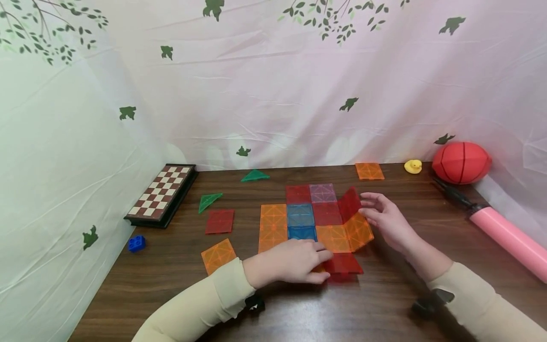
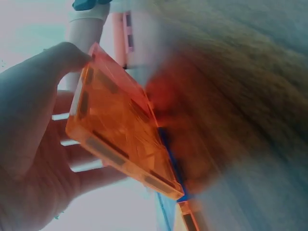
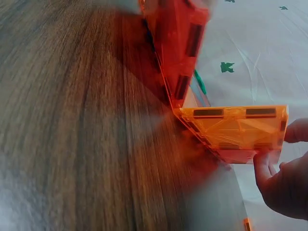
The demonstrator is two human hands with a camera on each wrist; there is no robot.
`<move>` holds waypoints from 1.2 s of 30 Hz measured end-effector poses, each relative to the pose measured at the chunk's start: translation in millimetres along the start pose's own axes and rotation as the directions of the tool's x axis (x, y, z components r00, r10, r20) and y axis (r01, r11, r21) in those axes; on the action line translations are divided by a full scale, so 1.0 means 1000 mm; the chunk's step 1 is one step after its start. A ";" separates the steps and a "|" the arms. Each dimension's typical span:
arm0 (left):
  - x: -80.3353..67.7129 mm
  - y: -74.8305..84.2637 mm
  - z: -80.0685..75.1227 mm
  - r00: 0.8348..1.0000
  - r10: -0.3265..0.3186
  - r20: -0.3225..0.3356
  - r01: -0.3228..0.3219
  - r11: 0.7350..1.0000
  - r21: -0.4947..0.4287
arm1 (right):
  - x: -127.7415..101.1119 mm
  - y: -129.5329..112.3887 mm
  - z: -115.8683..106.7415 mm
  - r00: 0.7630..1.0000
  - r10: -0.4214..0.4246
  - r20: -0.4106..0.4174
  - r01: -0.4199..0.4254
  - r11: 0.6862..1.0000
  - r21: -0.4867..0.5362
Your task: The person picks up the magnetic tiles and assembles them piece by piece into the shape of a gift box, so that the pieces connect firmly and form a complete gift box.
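From the head camera, the left hand (image 1: 295, 261) pressed on the near edge of the flat tile mat (image 1: 314, 221) on the table (image 1: 171, 285), while the right hand (image 1: 386, 218), fingers loose, tilted up the mat's right-hand orange tile (image 1: 358, 231). The left wrist view showed thumb and fingers pinching an orange tile (image 2: 120, 130). In the right wrist view, fingertips (image 3: 262, 166) steadied the raised orange tile (image 3: 238, 130); uneven lifting could snap the magnetic seams apart, I judge.

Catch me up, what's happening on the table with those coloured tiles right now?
A person is working on a patch of translucent plastic magnetic tiles lying on the brown wooden table. The left hand lifts an orange square tile at the near edge. The right hand tilts up the orange and red tiles on the right side. Spare tiles lie loose around.
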State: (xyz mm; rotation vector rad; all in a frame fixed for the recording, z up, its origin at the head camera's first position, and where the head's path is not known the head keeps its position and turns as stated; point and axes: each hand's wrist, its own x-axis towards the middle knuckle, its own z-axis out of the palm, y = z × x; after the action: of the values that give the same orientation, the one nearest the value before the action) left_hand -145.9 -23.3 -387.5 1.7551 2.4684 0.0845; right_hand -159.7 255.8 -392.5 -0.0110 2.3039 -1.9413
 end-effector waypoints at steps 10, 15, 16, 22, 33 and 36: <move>-0.006 0.008 -0.008 0.967 0.085 -0.242 -0.057 0.991 0.120 | 0.007 0.005 0.009 0.995 0.020 0.098 -0.025 0.999 0.045; -0.006 0.009 -0.004 0.936 0.074 -0.344 0.001 0.977 0.212 | 0.011 0.008 0.013 0.992 0.028 0.124 -0.031 0.999 0.023; -0.006 0.009 -0.004 0.930 0.069 -0.360 0.013 0.975 0.220 | 0.012 0.008 0.013 0.991 0.031 0.128 -0.034 0.999 0.018; -0.002 0.009 0.000 0.897 0.046 -0.440 0.066 0.970 0.236 | 0.010 0.009 0.014 0.990 0.047 0.136 -0.048 0.999 0.003; 0.001 0.008 0.001 0.884 -0.002 -0.468 0.114 0.971 0.211 | 0.007 0.009 0.015 0.987 0.046 0.153 -0.049 0.999 0.015; 0.000 0.008 0.001 0.885 -0.033 -0.464 0.120 0.980 0.159 | 0.007 0.009 0.016 0.988 0.048 0.149 -0.050 0.999 0.013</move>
State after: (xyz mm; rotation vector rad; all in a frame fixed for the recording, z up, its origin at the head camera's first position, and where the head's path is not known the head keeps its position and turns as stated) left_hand -138.3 -20.8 -388.1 1.8857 2.9620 0.3109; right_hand -164.5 241.2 -404.8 -0.0931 2.1726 -1.8690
